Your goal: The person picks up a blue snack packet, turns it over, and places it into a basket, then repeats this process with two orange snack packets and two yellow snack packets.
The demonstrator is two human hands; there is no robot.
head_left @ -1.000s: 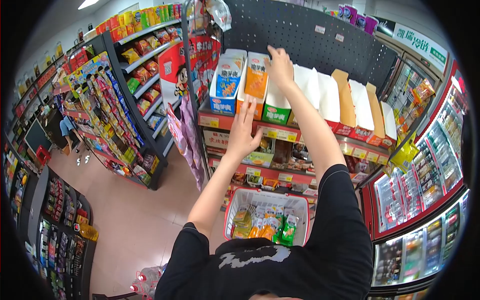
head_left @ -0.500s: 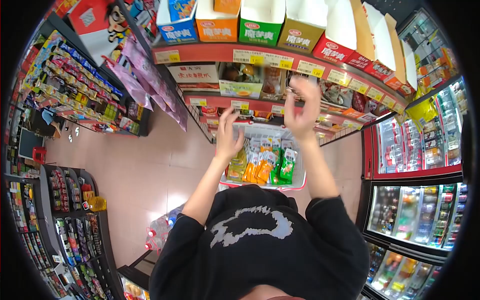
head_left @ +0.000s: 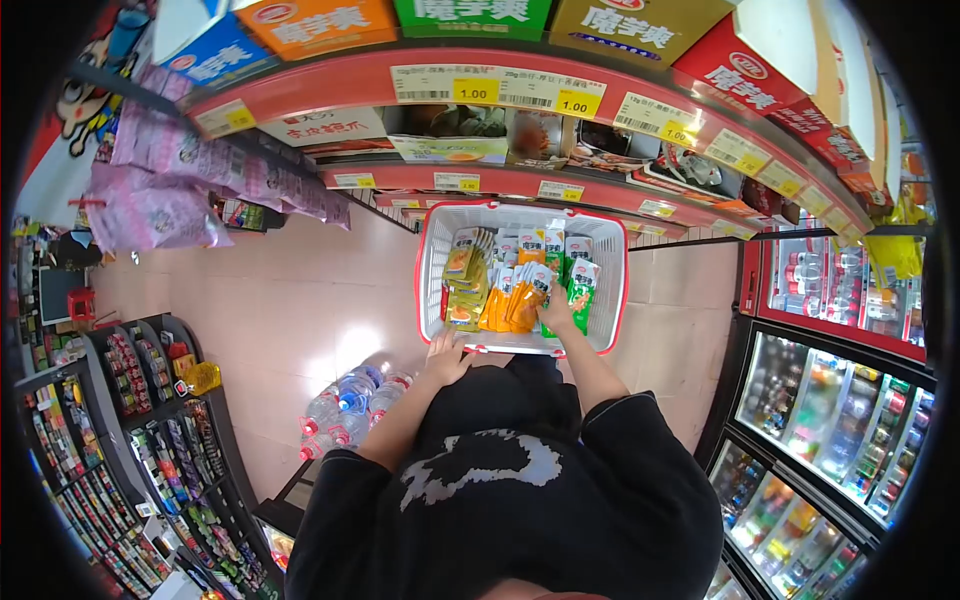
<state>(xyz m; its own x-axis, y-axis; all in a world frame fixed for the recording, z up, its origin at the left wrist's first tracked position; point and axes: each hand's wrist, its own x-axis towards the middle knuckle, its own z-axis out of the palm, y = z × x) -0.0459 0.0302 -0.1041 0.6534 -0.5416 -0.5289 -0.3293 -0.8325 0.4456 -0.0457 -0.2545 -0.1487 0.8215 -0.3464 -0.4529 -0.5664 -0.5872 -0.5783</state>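
A white shopping basket (head_left: 612, 290) with a red rim stands below the shelves, in front of my body. Inside lie snack packets in groups: yellow-gold packets (head_left: 465, 280) at the left, orange packets (head_left: 520, 300) in the middle and green packets (head_left: 582, 285) at the right. My right hand (head_left: 558, 312) reaches over the near side, its fingers stretched out between the orange and the green packets, with no packet visibly gripped. At the near left corner my left hand (head_left: 447, 358) rests by the rim, fingers apart and holding nothing.
Shelves with red price strips (head_left: 530, 90) carry open snack boxes (head_left: 640, 25) ahead. Purple snack bags (head_left: 160, 190) hang at the left. Large plastic bottles (head_left: 350, 400) stand on the floor to my left. Glass-door drink coolers (head_left: 820, 410) line the right side.
Both hands have come down from in front of the shelves to the basket, the right one into it, the left one to its near rim. The view has tilted and moved closer to the shelves.
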